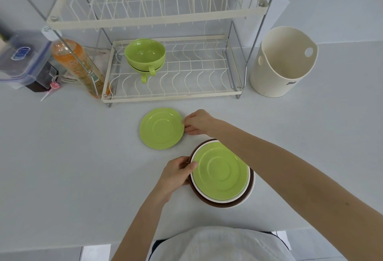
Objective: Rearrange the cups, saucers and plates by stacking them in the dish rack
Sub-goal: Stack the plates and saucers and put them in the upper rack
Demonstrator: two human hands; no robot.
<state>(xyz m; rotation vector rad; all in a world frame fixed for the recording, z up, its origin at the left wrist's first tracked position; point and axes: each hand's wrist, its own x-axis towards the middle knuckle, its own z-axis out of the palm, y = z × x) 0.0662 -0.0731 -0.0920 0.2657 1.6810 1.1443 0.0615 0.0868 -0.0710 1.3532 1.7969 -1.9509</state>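
The left hand (178, 172) has its grip clamped on the near-left edge of a plate stack (222, 202), thumb over the rim of the green saucer (220, 170) on top. The right hand (198, 122) pinches the right rim of a second green saucer (161, 128) lying flat on the desk (62, 157) just beyond. Further back, two green cups (145, 55) sit nested in the dish rack (172, 96), lower tier, left side.
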